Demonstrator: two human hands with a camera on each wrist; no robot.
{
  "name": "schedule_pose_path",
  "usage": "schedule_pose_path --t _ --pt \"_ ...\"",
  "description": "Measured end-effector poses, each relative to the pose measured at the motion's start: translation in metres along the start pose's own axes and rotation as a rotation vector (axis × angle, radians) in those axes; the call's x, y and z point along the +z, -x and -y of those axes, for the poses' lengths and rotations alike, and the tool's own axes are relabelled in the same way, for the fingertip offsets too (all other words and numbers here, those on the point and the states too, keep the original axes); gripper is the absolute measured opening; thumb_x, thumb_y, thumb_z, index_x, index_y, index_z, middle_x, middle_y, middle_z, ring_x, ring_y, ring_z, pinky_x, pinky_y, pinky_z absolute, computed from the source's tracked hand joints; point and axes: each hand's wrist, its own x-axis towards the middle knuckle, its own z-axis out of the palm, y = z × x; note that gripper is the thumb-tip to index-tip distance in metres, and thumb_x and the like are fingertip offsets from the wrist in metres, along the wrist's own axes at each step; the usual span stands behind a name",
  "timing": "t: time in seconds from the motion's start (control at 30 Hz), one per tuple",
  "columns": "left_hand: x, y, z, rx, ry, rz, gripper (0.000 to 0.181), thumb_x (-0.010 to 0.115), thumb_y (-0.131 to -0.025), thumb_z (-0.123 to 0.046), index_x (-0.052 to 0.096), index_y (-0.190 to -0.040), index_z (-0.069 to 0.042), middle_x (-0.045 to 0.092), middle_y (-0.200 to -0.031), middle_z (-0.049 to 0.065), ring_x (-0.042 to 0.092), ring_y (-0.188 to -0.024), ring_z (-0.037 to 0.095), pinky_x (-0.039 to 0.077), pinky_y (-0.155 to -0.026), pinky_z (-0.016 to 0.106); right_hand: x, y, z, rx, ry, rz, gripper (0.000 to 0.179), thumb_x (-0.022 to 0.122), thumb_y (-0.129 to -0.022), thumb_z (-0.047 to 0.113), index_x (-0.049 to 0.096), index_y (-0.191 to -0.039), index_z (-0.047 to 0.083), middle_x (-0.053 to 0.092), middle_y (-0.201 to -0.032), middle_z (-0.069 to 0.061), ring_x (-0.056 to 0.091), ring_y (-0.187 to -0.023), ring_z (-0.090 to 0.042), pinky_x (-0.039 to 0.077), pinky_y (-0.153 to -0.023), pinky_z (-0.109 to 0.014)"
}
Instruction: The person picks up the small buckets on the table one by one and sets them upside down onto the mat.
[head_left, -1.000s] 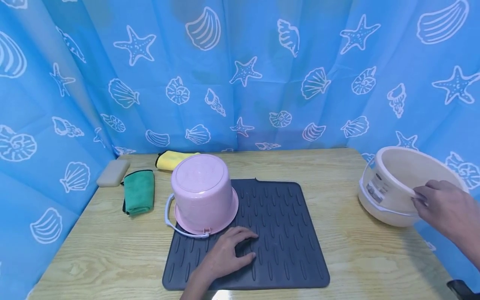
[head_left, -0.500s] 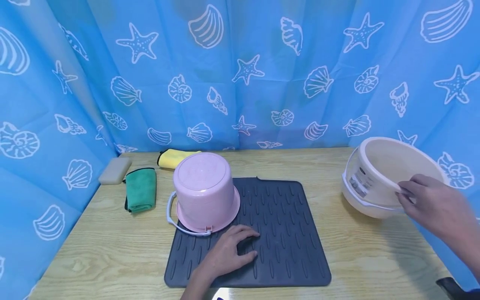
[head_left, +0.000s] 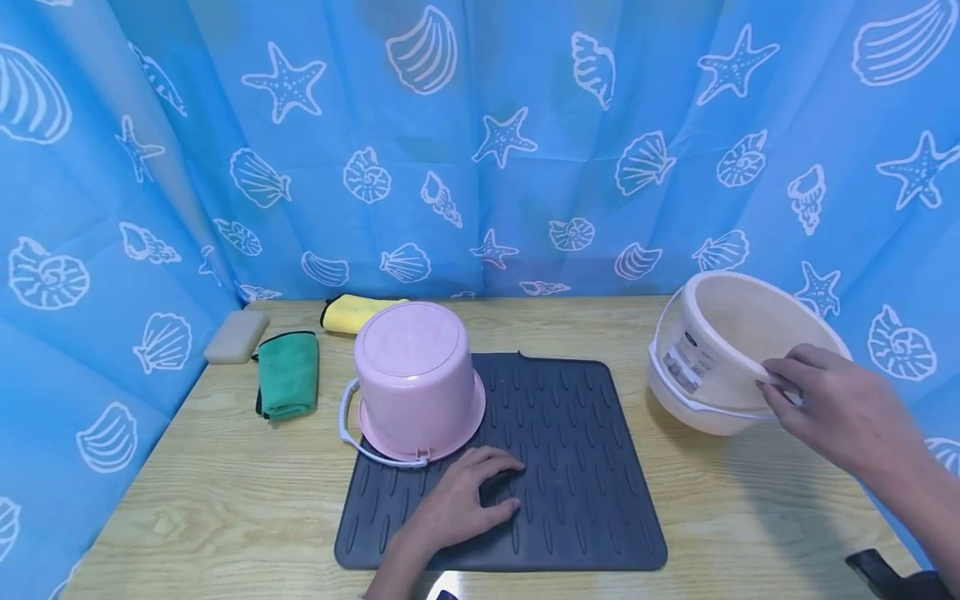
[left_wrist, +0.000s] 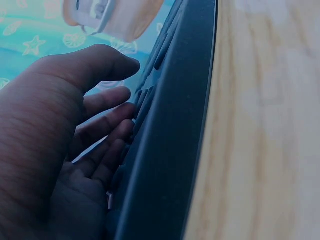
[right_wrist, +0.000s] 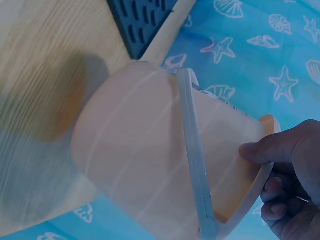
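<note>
Left hand [head_left: 468, 500]: fingers relaxed, unladen, resting on dark-grey ribbed mat [head_left: 570, 467] | right hand [head_left: 832, 408]: fingers pinching near rim of cream plastic bucket [head_left: 716, 358], nearer to it; bucket at their 10 o'clock, axis tilted, mouth toward 1; mat at bucket's 8 | upturned pink plastic bucket [head_left: 420, 383] on mat, left hand's 11

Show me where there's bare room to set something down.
Free: the table left of the mat, in front of the green cloth; the mat's right side, past the pink bucket and left hand. Crowded: back left, around the yellow cloth.
</note>
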Motion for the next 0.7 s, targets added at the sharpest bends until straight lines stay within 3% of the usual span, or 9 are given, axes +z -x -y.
schedule_pose_path --t 0.4,0.7 --pt "0.0 -0.001 0.0 0.001 0.0 -0.003 0.041 0.069 -0.092 -0.039 0.064 -0.132 -0.03 0.056 -0.135 -0.012 0.049 -0.129 0.014 0.042 -0.107 0.045 0.007 -0.012 0.018 -0.052 -0.087 -0.055 0.025 0.078 -0.063 0.006 0.076 -0.087 -0.001 0.064 -0.075 -0.002 0.055 -0.059 -0.012 0.041 -0.048 -0.019" --pt "0.0 -0.001 0.0 0.002 -0.003 -0.006 0.041 0.069 -0.092 -0.037 0.065 -0.132 -0.029 0.056 -0.135 -0.011 0.049 -0.129 0.014 0.041 -0.108 0.045 0.013 -0.021 0.033 -0.068 -0.146 -0.076 0.023 0.076 -0.067 0.006 0.076 -0.088 0.0 0.065 -0.079 -0.002 0.058 -0.06 -0.012 0.042 -0.048 -0.019"
